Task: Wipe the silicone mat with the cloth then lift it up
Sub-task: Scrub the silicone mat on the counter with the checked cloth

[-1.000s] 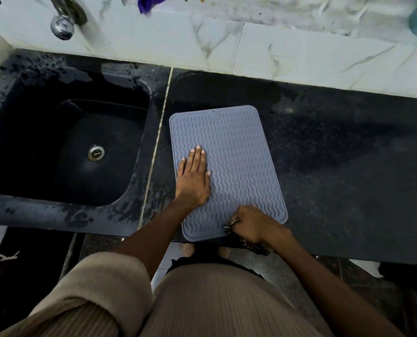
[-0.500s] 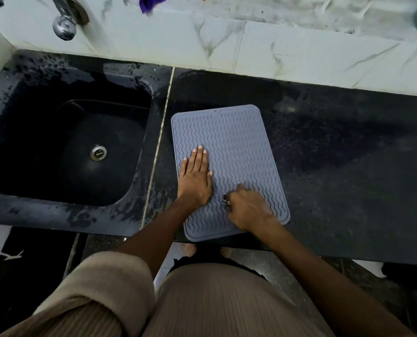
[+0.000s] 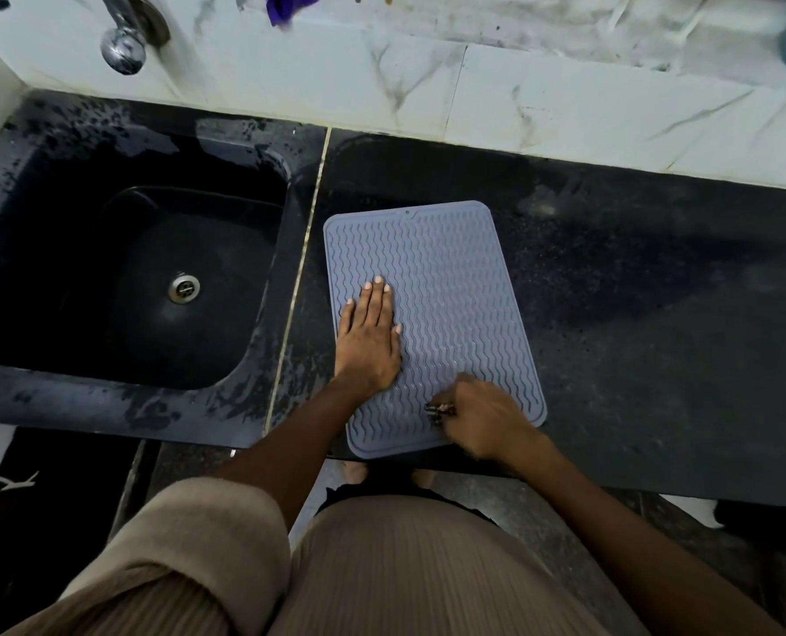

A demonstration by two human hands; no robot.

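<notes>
Here the grey silicone mat (image 3: 432,323), ribbed with wavy lines, lies flat on the black speckled worktop (image 3: 657,314), its near short edge just at the worktop's front edge and its far short edge pointing toward the white marble-pattern wall tiles (image 3: 519,94). The black sink (image 3: 129,277) sits to the mat's left, apart from it, with a pale seam line (image 3: 304,277) running between them.

Left hand (image 3: 369,337): open, palm down, fingers together and extended, pressed flat on the mat's left half near its left edge. Holds nothing.

Right hand (image 3: 485,417): clenched over the mat's near right corner, knuckles up. A small dark patterned bit of the cloth (image 3: 439,409) shows at the fingertips, touching the mat surface; the rest of the cloth is hidden under the hand. The grip is closed on the cloth.

A chrome tap (image 3: 123,43) is on the wall beyond the sink, well away from the mat.
</notes>
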